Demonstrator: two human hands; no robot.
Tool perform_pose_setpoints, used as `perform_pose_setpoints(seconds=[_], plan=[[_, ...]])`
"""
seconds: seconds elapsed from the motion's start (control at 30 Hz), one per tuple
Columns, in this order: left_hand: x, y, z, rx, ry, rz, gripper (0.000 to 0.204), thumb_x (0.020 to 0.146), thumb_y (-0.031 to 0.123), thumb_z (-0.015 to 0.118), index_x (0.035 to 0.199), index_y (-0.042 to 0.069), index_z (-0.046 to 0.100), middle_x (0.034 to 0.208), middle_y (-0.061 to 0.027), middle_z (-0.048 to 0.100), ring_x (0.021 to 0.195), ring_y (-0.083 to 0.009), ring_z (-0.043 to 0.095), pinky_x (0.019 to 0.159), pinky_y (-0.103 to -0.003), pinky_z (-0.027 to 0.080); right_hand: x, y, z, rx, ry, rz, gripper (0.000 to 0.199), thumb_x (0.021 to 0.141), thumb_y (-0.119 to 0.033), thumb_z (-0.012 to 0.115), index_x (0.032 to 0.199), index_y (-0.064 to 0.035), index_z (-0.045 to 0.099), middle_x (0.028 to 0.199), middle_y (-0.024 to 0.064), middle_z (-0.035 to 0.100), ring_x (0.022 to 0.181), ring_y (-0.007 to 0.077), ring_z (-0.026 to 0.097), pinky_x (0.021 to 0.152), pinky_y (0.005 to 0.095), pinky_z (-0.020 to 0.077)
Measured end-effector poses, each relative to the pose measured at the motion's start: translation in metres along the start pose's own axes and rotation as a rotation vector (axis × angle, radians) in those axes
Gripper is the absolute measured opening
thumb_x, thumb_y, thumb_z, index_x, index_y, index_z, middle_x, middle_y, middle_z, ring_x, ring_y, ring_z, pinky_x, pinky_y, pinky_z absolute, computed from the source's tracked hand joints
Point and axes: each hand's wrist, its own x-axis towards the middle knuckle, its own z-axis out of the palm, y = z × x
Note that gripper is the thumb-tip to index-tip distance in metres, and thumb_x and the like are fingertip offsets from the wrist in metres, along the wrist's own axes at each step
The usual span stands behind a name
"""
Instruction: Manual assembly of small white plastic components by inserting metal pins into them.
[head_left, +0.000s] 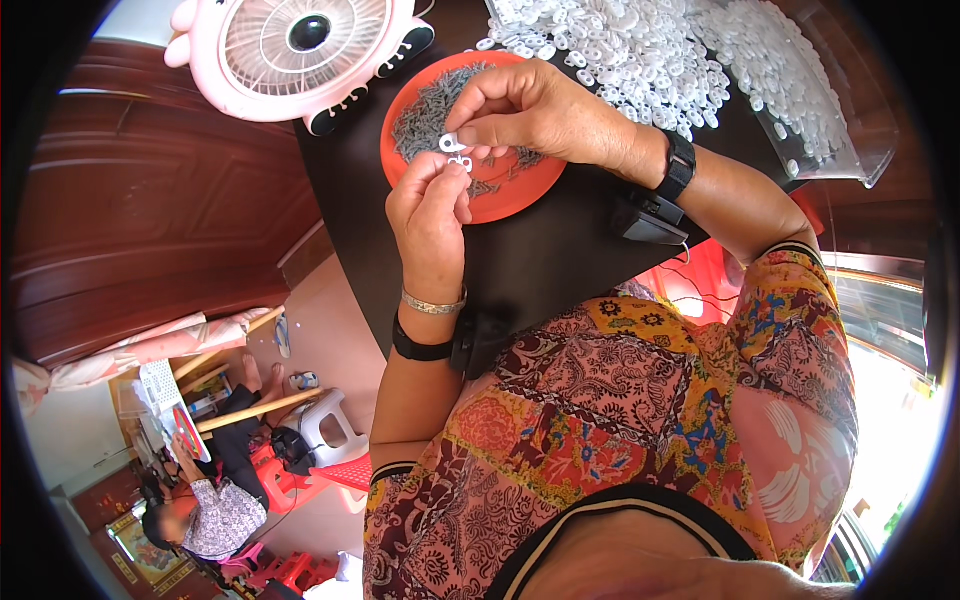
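Observation:
Both of my hands meet over an orange-red plate (545, 185) heaped with small grey screw-like pieces (440, 110). Between the thumb and fingers of my right hand (530, 115) is a small white plastic piece (450, 143) with a hole in it. My left hand (432, 205) pinches another small white plastic piece (461, 162) just below it. The two white pieces are close together; whether they touch I cannot tell. Past my right hand lies a big heap of similar white pieces (640, 50).
A pink animal-shaped fan (305, 50) stands at the far left of the dark table (350, 200). A clear plastic tray (860, 150) of white pieces is at the right. Off to the left, another person (225, 515) sits by red and white plastic stools (330, 435).

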Motion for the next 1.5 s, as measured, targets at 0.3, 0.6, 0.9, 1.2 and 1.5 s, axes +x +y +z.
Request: perform_pose_setpoints(seconds=[0.3, 0.6, 0.9, 1.2, 1.5], plan=[[0.001, -0.003, -0.002, 0.011, -0.001, 0.017, 0.017, 0.088, 0.009, 0.052, 0.072, 0.002, 0.052, 0.063, 0.0018, 0.047, 0.054, -0.0038, 0.04, 0.049, -0.019, 0.031, -0.002, -0.005, 0.004, -0.07, -0.048, 0.02, 0.01, 0.088, -0.008, 0.064, 0.096, -0.0014, 0.065, 0.081, 0.001, 0.065, 0.074, 0.0054, 0.062, 0.067, 0.0199, 0.0516], [-0.001, -0.002, -0.001, -0.048, 0.028, 0.0, 0.017, 0.09, 0.012, 0.052, 0.075, 0.003, 0.052, 0.063, 0.0009, 0.049, 0.054, -0.0051, 0.043, 0.049, -0.02, 0.033, -0.003, 0.003, 0.009, -0.045, -0.118, -0.097, 0.018, 0.083, -0.001, 0.067, 0.1, -0.0032, 0.059, 0.088, 0.0008, 0.061, 0.083, 0.0077, 0.06, 0.073, 0.0218, 0.0498], [0.002, -0.002, -0.003, -0.095, 0.01, -0.053, 0.023, 0.091, 0.02, 0.052, 0.08, 0.001, 0.059, 0.06, -0.0013, 0.054, 0.05, -0.0079, 0.049, 0.047, -0.02, 0.035, -0.006, -0.005, 0.009, -0.224, -0.136, -0.129, 0.019, 0.081, -0.004, 0.07, 0.097, -0.0045, 0.059, 0.087, -0.0014, 0.059, 0.081, 0.0067, 0.058, 0.068, 0.0226, 0.0475], [-0.001, 0.001, 0.002, -0.122, 0.052, -0.055, 0.025, 0.091, 0.022, 0.051, 0.081, 0.0, 0.059, 0.062, -0.0032, 0.055, 0.051, -0.01, 0.051, 0.048, -0.021, 0.038, -0.009, -0.001, 0.017, -0.612, -0.018, -0.429, 0.03, 0.075, -0.009, 0.074, 0.102, -0.0052, 0.06, 0.086, 0.0055, 0.06, 0.076, 0.019, 0.062, 0.065, 0.0308, 0.0505], [-0.002, 0.001, 0.001, -0.121, 0.024, -0.008, 0.026, 0.092, 0.021, 0.049, 0.079, 0.0, 0.056, 0.064, -0.0039, 0.055, 0.055, -0.0101, 0.052, 0.052, -0.022, 0.039, -0.011, -0.003, 0.019, -0.619, 0.02, -0.487, 0.026, 0.074, -0.011, 0.074, 0.096, -0.0048, 0.061, 0.083, 0.0081, 0.061, 0.074, 0.025, 0.064, 0.062, 0.0342, 0.0503]])
